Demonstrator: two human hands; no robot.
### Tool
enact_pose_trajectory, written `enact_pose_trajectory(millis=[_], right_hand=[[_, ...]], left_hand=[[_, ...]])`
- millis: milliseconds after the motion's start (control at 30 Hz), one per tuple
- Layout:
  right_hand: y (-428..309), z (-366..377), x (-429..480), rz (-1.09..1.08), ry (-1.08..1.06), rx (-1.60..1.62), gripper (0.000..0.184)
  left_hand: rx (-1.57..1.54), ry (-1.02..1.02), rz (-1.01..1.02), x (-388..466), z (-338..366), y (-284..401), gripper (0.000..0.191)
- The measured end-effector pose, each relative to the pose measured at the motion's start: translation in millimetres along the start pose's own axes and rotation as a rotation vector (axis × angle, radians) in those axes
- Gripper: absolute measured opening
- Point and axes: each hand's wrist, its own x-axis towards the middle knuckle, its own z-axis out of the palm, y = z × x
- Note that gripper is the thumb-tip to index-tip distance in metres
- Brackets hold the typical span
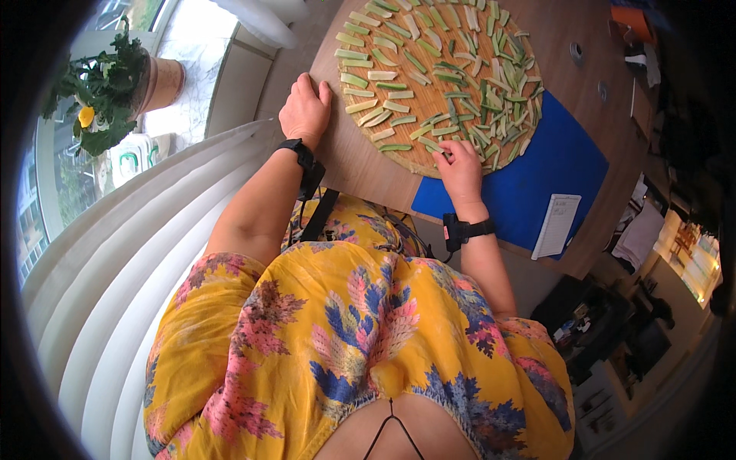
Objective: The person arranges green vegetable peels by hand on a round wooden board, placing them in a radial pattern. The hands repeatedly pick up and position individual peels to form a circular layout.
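A round wooden board (425, 103) lies on the wooden table, covered with many pale green vegetable strips (382, 76). On its left side the strips are spread apart in rows; toward the right they lie in a denser, overlapping heap (506, 98). My right hand (462, 167) is at the board's near edge, thumb and fingertips pinched together at a strip among the others; the fingers partly hide it. My left hand (305, 106) rests at the table's left edge, left of the board, with fingers curled and nothing visible in it. Black straps with small devices circle both wrists.
Under the board's right side lies a blue mat (552, 155), with a white lined paper pad (556, 226) bearing writing. A white curtain (144, 241) hangs at left, beside a potted plant (161, 83) on the windowsill. An orange object (632, 24) is at the table's far right.
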Motion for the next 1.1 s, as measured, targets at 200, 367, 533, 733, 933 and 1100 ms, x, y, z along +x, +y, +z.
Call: enact_pose_trajectory(millis=[200, 367, 533, 733, 933, 1100], right_hand=[[8.9, -7.2, 5.0, 0.051, 0.028, -0.001, 0.022], [15.9, -26.6, 26.6, 0.112, 0.077, 0.074, 0.021], [6.7, -17.8, 52.1, 0.059, 0.102, 0.028, 0.021], [10.9, -14.4, 60.9, 0.093, 0.156, -0.030, 0.014], [34.9, -31.2, 47.7, 0.155, 0.243, -0.016, 0.011], [39.7, -45.0, 26.7, 0.100, 0.230, 0.072, 0.009]], left_hand=[[0.000, 0.010, 0.016, 0.2, 0.4, -1.0, 0.041], [0.000, -0.002, 0.015, 1.1, 2.8, -2.4, 0.043], [-0.010, 0.013, 0.021, 1.6, 3.6, -3.3, 0.044], [-0.005, -0.003, 0.010, 1.9, 1.6, -2.2, 0.044], [0.005, 0.000, 0.014, 0.8, 1.4, -2.4, 0.044], [0.005, 0.010, 0.025, 1.4, 3.2, -3.6, 0.044]])
